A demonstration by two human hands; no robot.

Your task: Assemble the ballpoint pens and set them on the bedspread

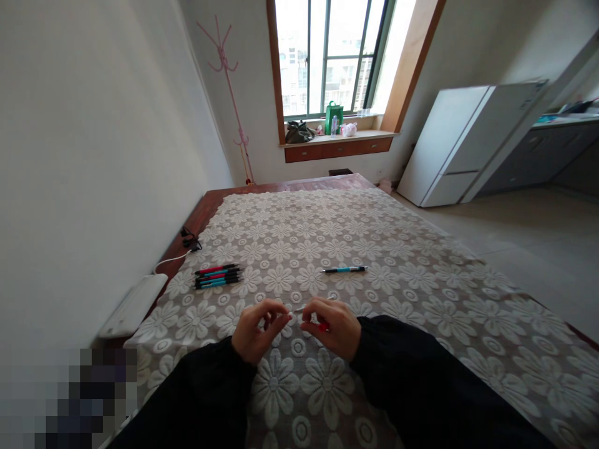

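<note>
My left hand (257,330) and my right hand (333,325) meet low over a table covered by a white flower-lace cloth (374,249). Together they pinch a thin pen part (298,308) between their fingertips, and a red piece (322,325) shows inside my right hand. Both sleeves are black. A pile of several red and blue pens (218,275) lies on the cloth to the far left of my hands. A single blue pen (344,269) rests beyond my right hand.
A white power strip (133,305) with a cable lies at the table's left edge by the wall. A pink coat stand (231,93) is in the far corner. Bags sit on the windowsill (337,137). A white fridge (461,140) stands at right.
</note>
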